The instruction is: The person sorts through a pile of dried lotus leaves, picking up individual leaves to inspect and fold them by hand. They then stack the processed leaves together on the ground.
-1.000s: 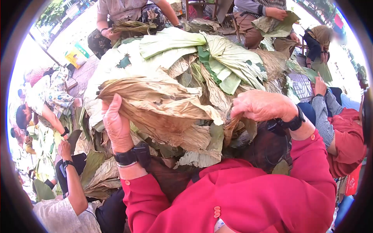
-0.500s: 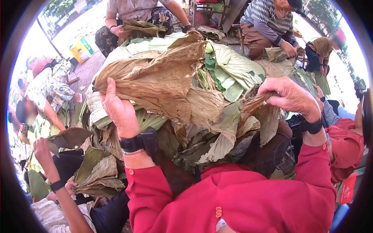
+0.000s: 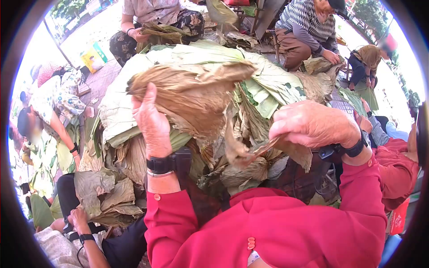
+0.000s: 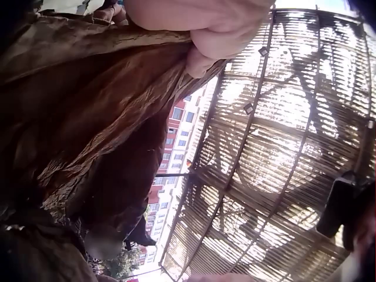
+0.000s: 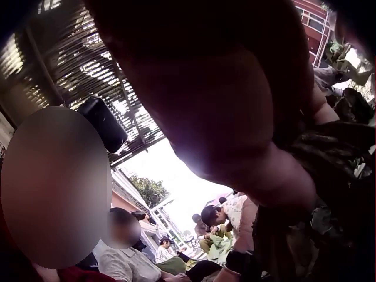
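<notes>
In the head view my left hand [image 3: 152,125] holds a bundle of dry brown lotus leaves [image 3: 192,96] by its gathered left end, the thumb upright along it. The loose side of the bundle fans out to the right, above the leaf pile. My right hand [image 3: 315,125] pinches a dry leaf piece [image 3: 300,154] with curled fingers, to the right of the bundle. A blurred strip of leaf hangs between the two. In the left wrist view the fingers [image 4: 211,35] grip the brown leaf folds [image 4: 111,88]. The right wrist view is dark around the right hand [image 5: 235,117].
A large pile of pale green lotus leaves [image 3: 165,56] lies in front of me. Crumpled dry leaves [image 3: 246,174] lie close to my lap. Other people sit around the pile handling leaves; one neighbour's hand [image 3: 80,219] is at the lower left. A yellow box [image 3: 92,60] stands behind.
The brown bundle rose and spread out, then came lower and narrower. My right hand moved out to the right and is now back left and lower. The left neighbour's raised hand came down.
</notes>
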Motion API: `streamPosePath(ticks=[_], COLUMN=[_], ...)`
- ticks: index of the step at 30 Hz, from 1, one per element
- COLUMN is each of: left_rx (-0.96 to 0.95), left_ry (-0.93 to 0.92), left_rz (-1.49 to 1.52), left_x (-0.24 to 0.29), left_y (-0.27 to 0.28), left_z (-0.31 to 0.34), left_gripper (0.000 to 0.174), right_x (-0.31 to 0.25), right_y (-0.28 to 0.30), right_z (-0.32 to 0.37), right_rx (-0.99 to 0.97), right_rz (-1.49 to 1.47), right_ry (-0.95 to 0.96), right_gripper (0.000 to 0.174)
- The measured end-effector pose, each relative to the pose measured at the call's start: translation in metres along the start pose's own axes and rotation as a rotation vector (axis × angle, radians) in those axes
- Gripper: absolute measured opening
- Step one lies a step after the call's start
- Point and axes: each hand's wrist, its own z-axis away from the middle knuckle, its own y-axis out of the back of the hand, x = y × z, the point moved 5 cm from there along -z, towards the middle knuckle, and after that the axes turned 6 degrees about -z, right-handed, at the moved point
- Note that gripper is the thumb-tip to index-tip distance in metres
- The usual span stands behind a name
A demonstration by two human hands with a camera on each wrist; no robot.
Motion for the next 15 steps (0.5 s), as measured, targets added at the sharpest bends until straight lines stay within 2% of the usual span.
streamPosePath(ticks=[1, 3, 6, 7, 9, 10, 11, 13, 15], left_rx=[-0.079, -0.256, -0.511, -0.604, -0.665, -0.684, -0.679, -0.611, -0.636], left_ry=[0.035, 0.095, 0.266, 0.300, 0.337, 0.351, 0.350, 0.513, 0.563], left_rz=[-0.011, -0.067, -0.085, -0.085, -0.020, -0.048, -0.045, 0.036, 0.069], left_x=[-0.003, -0.011, -0.036, -0.040, -0.047, -0.052, -0.050, -0.046, -0.039], left_y=[-0.014, -0.038, -0.053, -0.057, -0.060, -0.058, -0.059, -0.057, -0.055], left_z=[0.010, 0.030, 0.053, 0.059, 0.064, 0.064, 0.062, 0.059, 0.057], left_gripper=[0.033, 0.031, 0.029, 0.025, 0.024, 0.024, 0.024, 0.026, 0.027], right_x=[-0.002, -0.012, -0.003, 0.005, 0.019, 0.023, 0.026, 0.029, 0.032], right_y=[-0.001, -0.007, -0.010, -0.008, -0.002, -0.005, -0.004, -0.003, -0.003], right_z=[-0.011, -0.030, -0.063, -0.074, -0.088, -0.091, -0.093, -0.094, -0.094], right_rx=[0.004, -0.071, -0.057, 0.003, 0.115, 0.111, 0.191, 0.325, 0.360], right_rz=[0.003, 0.022, 0.062, 0.066, 0.020, 0.024, 0.007, 0.026, -0.026], right_ry=[0.001, 0.165, 0.119, 0.052, -0.082, -0.082, -0.042, 0.015, 0.025], right_gripper=[0.019, 0.021, 0.023, 0.024, 0.027, 0.027, 0.028, 0.032, 0.033])
